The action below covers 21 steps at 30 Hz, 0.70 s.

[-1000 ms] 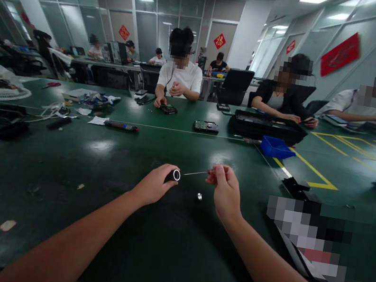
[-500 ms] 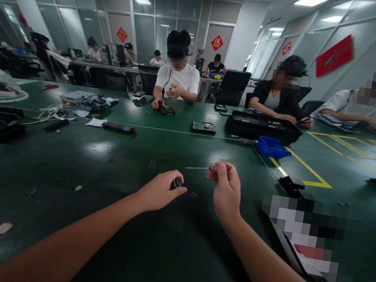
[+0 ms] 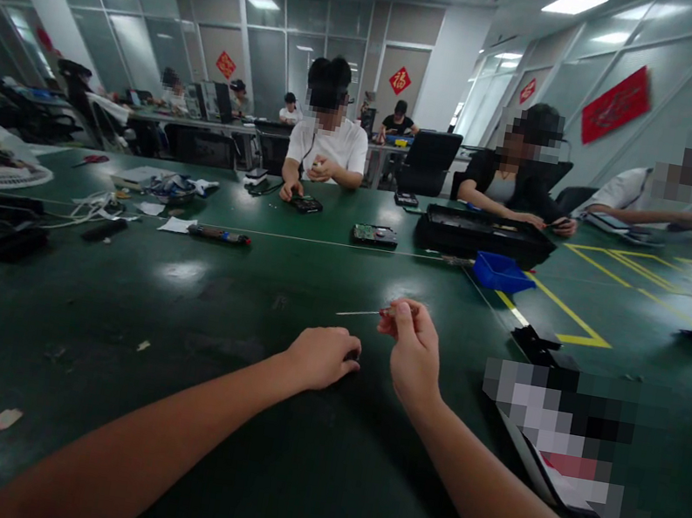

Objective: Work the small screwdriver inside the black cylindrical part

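Near the middle of the green table [image 3: 208, 448], my left hand [image 3: 324, 358] has its fingers curled round a small dark round object [image 3: 353, 355], mostly covered by the fingers. To its right, my right hand [image 3: 416, 350] pinches the handle of a thin screwdriver [image 3: 358, 312]. The metal shaft points left, above and beyond my left hand, touching nothing.
Farther back lie an open circuit-board device [image 3: 375, 236], a blue bin [image 3: 501, 273], a long black housing [image 3: 486, 235] and a dark electric screwdriver [image 3: 219, 234]. Black parts [image 3: 543, 352] rest at the right. Across the table a person in white [image 3: 328, 146] works.
My left hand has moved right, and its fingers have closed over the spot where a small dark piece lay on the table. My right hand with the screwdriver has shifted slightly left.
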Each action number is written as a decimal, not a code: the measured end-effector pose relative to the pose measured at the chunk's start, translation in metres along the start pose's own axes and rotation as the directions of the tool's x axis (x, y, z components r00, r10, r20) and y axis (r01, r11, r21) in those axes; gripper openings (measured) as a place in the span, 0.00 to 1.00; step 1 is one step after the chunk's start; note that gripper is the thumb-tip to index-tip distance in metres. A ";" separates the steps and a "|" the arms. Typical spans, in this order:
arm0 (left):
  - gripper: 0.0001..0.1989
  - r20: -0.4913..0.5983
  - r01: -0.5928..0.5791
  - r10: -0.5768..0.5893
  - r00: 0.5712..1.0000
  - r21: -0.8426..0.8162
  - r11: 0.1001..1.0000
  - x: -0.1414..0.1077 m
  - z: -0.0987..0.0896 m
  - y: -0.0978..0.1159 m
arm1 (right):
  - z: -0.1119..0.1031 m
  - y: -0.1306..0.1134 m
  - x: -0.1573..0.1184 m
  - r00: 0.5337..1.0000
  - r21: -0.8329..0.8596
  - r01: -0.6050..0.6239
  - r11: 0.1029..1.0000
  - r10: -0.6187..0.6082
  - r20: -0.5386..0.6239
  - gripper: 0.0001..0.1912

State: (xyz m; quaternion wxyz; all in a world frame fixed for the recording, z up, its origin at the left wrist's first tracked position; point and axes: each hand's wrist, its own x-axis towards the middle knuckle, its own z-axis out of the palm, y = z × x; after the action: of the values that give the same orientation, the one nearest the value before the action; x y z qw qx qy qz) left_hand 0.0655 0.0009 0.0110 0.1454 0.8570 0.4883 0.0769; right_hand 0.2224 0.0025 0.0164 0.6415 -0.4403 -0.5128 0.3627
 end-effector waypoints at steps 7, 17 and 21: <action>0.09 -0.040 0.093 -0.106 0.994 -0.246 0.965 -0.008 -0.015 -0.026 | -0.001 0.001 0.000 1.000 -0.007 -0.005 1.000 0.006 0.011 0.14; 0.14 0.039 0.337 -0.527 0.849 -0.808 0.483 -0.054 -0.066 -0.119 | 0.000 0.005 0.002 0.998 0.004 -0.045 0.999 0.045 0.046 0.12; 0.11 0.009 0.188 -0.704 0.710 -0.966 0.177 -0.089 -0.088 -0.165 | 0.000 0.005 0.001 0.996 -0.006 -0.053 0.999 0.054 0.066 0.12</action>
State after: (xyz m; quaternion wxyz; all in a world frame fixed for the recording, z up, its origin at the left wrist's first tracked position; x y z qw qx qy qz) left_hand -0.1383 0.0190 0.0414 0.5019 0.3792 0.6085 0.4838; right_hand 0.2225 0.0056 0.0118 0.6134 -0.4431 -0.5225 0.3929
